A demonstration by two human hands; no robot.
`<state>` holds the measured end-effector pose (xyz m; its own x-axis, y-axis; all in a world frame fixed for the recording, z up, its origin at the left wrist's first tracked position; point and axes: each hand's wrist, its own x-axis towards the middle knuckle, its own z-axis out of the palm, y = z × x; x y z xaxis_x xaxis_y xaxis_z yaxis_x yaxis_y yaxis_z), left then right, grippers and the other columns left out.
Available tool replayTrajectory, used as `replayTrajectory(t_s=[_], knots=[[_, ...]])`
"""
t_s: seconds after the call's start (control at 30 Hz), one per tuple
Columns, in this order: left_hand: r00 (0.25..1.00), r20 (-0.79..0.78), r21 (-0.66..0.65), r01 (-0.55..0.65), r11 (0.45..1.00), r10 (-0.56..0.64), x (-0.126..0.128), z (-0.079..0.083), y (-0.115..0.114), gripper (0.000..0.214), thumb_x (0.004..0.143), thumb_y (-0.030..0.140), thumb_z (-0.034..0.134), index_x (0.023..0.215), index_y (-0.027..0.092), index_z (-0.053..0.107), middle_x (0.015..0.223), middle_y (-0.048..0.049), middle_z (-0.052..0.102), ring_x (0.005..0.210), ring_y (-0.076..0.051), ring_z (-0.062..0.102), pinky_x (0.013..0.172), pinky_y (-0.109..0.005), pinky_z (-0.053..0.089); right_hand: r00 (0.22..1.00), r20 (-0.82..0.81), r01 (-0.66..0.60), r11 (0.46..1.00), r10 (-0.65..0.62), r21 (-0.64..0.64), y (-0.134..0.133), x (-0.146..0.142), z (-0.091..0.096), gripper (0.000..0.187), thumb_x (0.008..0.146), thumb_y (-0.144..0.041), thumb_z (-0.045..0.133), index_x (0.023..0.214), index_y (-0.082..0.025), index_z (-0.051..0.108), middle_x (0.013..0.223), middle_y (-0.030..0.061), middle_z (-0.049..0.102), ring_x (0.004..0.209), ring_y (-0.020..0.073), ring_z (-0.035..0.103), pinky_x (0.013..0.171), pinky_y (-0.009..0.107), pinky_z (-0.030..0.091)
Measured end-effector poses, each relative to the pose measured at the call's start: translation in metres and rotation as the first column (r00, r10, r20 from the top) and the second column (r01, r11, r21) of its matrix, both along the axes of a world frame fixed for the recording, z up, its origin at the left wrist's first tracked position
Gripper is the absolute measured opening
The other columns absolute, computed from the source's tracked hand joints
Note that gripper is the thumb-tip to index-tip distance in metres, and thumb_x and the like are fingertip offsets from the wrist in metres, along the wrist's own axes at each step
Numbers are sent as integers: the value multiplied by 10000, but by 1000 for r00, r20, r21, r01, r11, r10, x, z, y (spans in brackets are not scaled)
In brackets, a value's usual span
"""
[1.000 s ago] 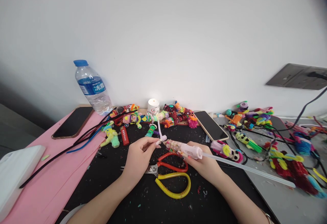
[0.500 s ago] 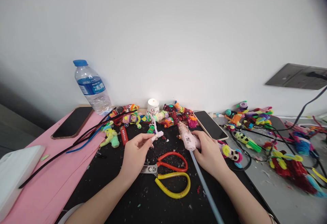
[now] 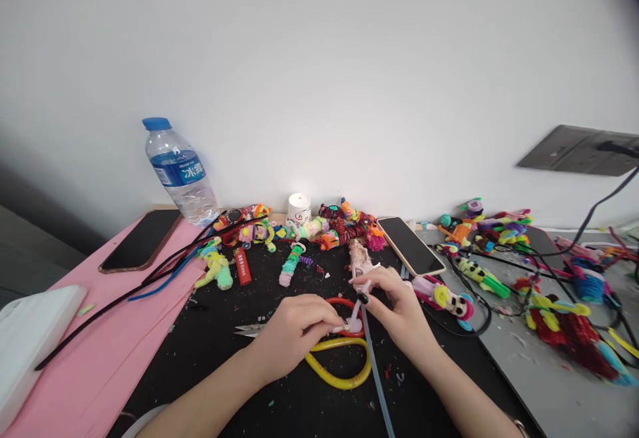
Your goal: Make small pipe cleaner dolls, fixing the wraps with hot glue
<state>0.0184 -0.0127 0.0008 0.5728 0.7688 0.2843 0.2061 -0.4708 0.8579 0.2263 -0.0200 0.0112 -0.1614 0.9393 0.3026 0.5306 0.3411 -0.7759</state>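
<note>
My left hand (image 3: 294, 333) is curled over the scissors and pinches the lower end of a small pink pipe-cleaner piece (image 3: 355, 315). My right hand (image 3: 399, 308) pinches the upper end of the same piece with thumb and forefinger. A pink glue gun (image 3: 358, 259) lies on the black mat (image 3: 249, 385) just beyond my right fingers. Its clear glue stick (image 3: 375, 378) runs back toward me. Scissors with red and yellow handles (image 3: 344, 375) lie under my left fingers.
Several colourful pipe-cleaner figures (image 3: 319, 228) line the back of the mat, and more (image 3: 549, 305) lie among cables at right. A water bottle (image 3: 180, 172), two phones (image 3: 142, 239) (image 3: 412, 245), pink paper (image 3: 100, 351) and a white cup (image 3: 299, 208) also stand around.
My right hand has set the glue gun down on the mat. My left hand moved nearer and to the right, and both hands now pinch the pink piece.
</note>
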Motion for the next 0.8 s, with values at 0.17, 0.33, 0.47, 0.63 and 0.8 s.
replayTrajectory(t_s=[0.17, 0.33, 0.47, 0.63, 0.8], knots=[[998, -64, -64, -17, 998, 13, 2, -1, 0, 144, 837, 191, 537, 836, 192, 682, 791, -24, 694, 711, -137, 617, 673, -218, 455, 984, -177, -11, 987, -17, -159, -1, -8, -2, 205, 816, -303, 563, 653, -181, 577, 707, 25, 593, 690, 171, 545, 664, 291, 439], [994, -102, -174, -47, 984, 30, 2, -1, 1, 138, 833, 176, 518, 944, 189, 599, 804, -6, 669, 666, -120, 592, 628, -201, 440, 976, -219, -43, 974, -7, -222, -1, -9, 0, 254, 813, -353, 562, 637, -170, 574, 649, 6, 555, 622, 143, 526, 607, 255, 447], [976, -216, -84, -50, 995, 31, 0, 4, 0, 135, 858, 221, 469, 938, 215, 577, 764, 9, 644, 621, -131, 555, 598, -221, 405, 978, -208, -39, 971, -11, -234, -2, -10, 2, 284, 817, -384, 555, 627, -174, 571, 641, 6, 553, 621, 143, 525, 602, 251, 452], [948, -318, 92, 22, 996, 8, 0, 6, -2, 158, 883, 248, 437, 873, 218, 592, 810, -11, 634, 696, -154, 561, 631, -237, 375, 967, -253, -63, 963, -5, -261, -2, -12, 1, 286, 822, -378, 552, 632, -167, 587, 635, 3, 559, 614, 138, 518, 596, 245, 441], [942, -333, 149, 82, 985, -28, 0, 3, -2, 208, 900, 185, 383, 871, 209, 587, 807, -12, 618, 698, -150, 551, 633, -240, 360, 968, -252, -62, 963, -6, -262, -2, -13, -2, 284, 824, -381, 552, 641, -168, 590, 628, 0, 560, 609, 139, 519, 590, 246, 442]])
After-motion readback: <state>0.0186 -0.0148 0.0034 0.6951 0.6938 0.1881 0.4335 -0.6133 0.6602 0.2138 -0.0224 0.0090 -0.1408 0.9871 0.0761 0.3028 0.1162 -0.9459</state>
